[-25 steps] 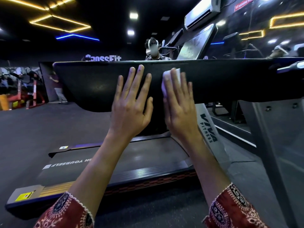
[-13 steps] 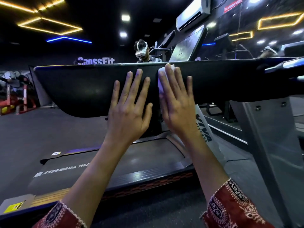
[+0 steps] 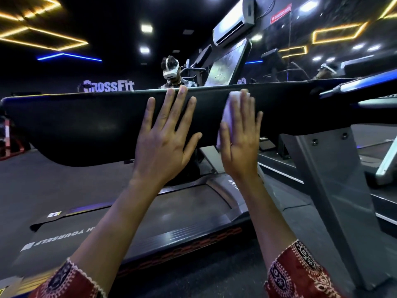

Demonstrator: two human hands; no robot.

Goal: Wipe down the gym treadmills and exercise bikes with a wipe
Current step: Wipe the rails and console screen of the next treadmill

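Treadmill (image 3: 189, 214) fills the head view, its dark belt running away below a broad black panel (image 3: 86, 125) that spans the picture from side to side. The white wipe (image 3: 228, 114) lies flat against the face of the panel, right of its middle and just under its top edge. The right hand (image 3: 240, 147) presses the wipe to the panel with straight fingers laid close together. Nothing is curled round the wipe, which shows past the fingertips and along the thumb side. The left hand (image 3: 165, 145) rests flat on the panel just left of the wipe, fingers straight and spread, the longest fingertips reaching the panel's top edge; it holds nothing. The two hands are near but not touching. Each forearm comes up from below the panel out of a red patterned sleeve (image 3: 300, 274). A grey post (image 3: 335, 190) slants down from the panel's right end. Above the panel shows a person (image 3: 178, 83) in a white headset (image 3: 170, 70), with a CrossFit sign (image 3: 108, 86) over the panel's left half and an air conditioner (image 3: 234, 22) higher up.
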